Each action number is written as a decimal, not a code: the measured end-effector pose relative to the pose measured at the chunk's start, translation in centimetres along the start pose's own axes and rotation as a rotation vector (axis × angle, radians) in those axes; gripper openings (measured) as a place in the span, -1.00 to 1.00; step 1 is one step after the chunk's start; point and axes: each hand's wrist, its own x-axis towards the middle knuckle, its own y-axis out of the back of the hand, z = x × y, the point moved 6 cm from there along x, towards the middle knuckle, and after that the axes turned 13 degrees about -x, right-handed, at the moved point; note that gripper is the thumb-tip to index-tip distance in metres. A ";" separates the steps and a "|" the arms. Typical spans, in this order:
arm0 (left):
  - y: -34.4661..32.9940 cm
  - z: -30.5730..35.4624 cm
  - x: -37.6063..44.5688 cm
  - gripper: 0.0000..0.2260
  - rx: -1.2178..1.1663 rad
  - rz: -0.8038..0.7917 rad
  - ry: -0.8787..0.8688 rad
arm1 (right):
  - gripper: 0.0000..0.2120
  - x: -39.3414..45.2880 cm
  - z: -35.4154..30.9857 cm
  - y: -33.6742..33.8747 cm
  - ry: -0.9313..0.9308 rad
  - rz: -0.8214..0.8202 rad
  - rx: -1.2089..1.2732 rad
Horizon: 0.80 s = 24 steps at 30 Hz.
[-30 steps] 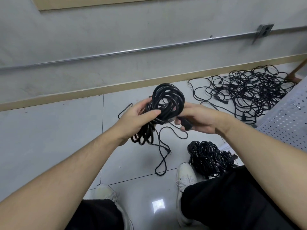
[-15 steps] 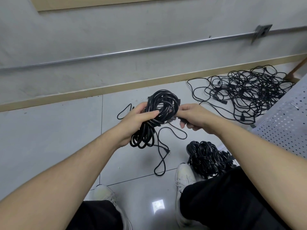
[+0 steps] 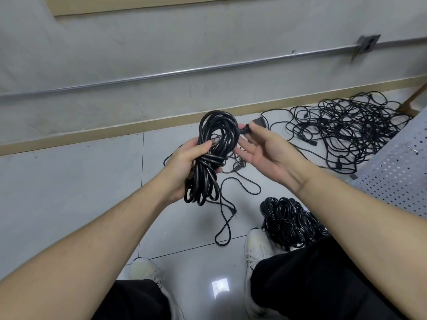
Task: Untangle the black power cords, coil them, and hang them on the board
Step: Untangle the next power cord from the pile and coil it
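Coiled cord (image 3: 217, 144): my left hand (image 3: 184, 165) grips its middle.
Plug end (image 3: 246, 129): I pinch it with right hand (image 3: 265, 150), other fingers spread.

Grey tiled floor (image 3: 69, 192), tangled cord pile (image 3: 346, 132), coiled cords (image 3: 288, 222), loose cord (image 3: 231, 204), white shoes (image 3: 258, 245)

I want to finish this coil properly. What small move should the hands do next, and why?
Probably the right hand should pass the plug end, pinched at its fingertips, around the waist of the coil, where the left hand grips it. That end looks free beside the top loops, and the lower loops hang slack, so another wrap would likely lock the bundle.
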 end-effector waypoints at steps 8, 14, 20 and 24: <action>-0.4 0.1 -0.4 -0.85 0.071 -0.063 -0.051 | -0.81 -0.6 -0.2 0.2 0.008 0.023 -0.490; -0.6 -0.1 -0.7 -0.80 0.189 -0.093 -0.084 | -0.86 -1.6 1.1 -1.4 0.086 -0.144 -1.077; -0.9 0.2 -1.0 -0.85 0.126 -0.092 -0.031 | -0.84 -2.2 1.5 -1.8 0.018 -0.244 -1.005; -1.6 0.1 -1.3 -0.87 0.080 -0.129 0.049 | -0.84 -2.4 2.0 -1.4 -0.038 -0.313 -0.821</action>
